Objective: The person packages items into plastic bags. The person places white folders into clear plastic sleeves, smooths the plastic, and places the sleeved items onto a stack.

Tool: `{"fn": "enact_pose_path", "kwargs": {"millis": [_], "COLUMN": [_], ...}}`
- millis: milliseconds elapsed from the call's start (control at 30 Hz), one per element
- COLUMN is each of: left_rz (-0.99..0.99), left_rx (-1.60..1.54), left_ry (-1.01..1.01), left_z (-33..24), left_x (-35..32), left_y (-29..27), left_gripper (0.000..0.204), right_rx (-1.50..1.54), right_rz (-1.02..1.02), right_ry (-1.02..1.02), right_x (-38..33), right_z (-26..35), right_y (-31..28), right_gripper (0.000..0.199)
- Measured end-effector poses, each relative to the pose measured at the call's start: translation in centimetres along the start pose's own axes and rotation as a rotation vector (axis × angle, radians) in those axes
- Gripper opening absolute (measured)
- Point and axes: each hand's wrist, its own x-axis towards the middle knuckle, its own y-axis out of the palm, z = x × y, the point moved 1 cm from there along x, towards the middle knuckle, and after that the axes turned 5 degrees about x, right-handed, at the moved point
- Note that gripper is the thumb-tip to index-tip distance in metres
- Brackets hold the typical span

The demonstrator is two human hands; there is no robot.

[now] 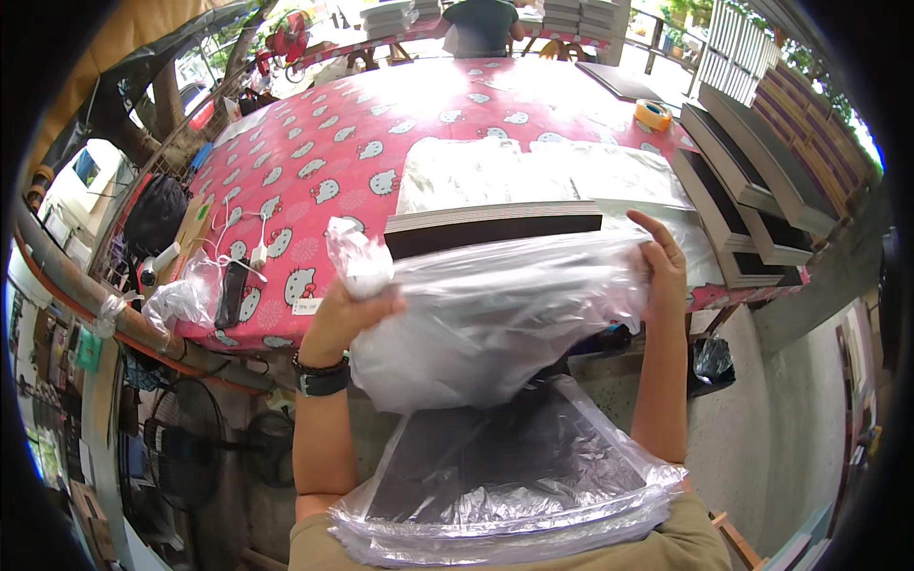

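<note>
Plastic, clear and crinkled, spans the space between your hands: one bag (486,319) out in front of you, just over the counter's (324,157) near edge. Your left hand (345,319) has it, thumb pressed across the bunched end, fingers curled out of sight behind. Over on the other side, your right hand (666,266) is at the far end, partly open, one finger lifted and crooked above the film; whether the thumb pinches it you can't tell from here. Wide apart, those hands seem set to spread the film broadly. Right behind it sits the black-faced stack of boards (490,231), layered edges up, squarely in front of you, probably for easy reach; where the film meets it is hidden. Look down: more clear plastic bags (505,533) lie across your lap, likely there to be close at hand. Silvery plastic sheeting (471,171) spreads beyond the stack, perhaps guarding surfaces. Off right, dark-topped board stacks (724,195) crowd the edge, apparently leaving your middle for working, with the orange tape roll (653,115) nearby.
</note>
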Motion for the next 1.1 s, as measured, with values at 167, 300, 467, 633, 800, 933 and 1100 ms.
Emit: {"fn": "enact_pose_path", "kwargs": {"millis": [167, 300, 467, 633, 800, 933, 1100], "left_rz": [-0.529, -0.484, -0.615, -0.628, -0.502, -0.184, 0.177], "left_rx": [0.776, 0.879, 0.996, 0.701, 0.318, 0.167, -0.272], "left_ry": [0.379, 0.537, 0.618, 0.661, 0.060, -0.367, -0.464], "left_z": [0.2, -0.3, 0.4, 2.0, 0.4, -3.1, 9.7], "left_x": [2.8, 1.6, -1.6, -2.8, -4.1, -3.2, -2.5], "left_y": [1.4, 3.2, 3.9, 3.3, -1.5, -0.4, -4.3], "left_gripper": [0.020, 0.038, 0.043, 0.026, 0.020, 0.015, 0.020], "right_rx": [-0.707, -0.931, -0.795, -0.763, -0.220, 0.168, 0.157], "right_rz": [0.067, 0.112, -0.009, -0.006, 0.163, 0.162, 0.005], "right_ry": [-0.151, -0.234, -0.336, -0.384, 0.233, 0.623, 0.749], "right_x": [0.0, -1.2, -3.2, -4.4, -4.8, -4.1, -5.4], "right_z": [-1.7, -2.6, -0.5, 0.9, 4.2, 3.5, -3.8], "right_y": [1.6, 0.1, 2.0, 1.6, 0.2, 0.9, -4.2], "right_gripper": [0.051, 0.048, 0.043, 0.022, 0.011, 0.006, 0.015]}}
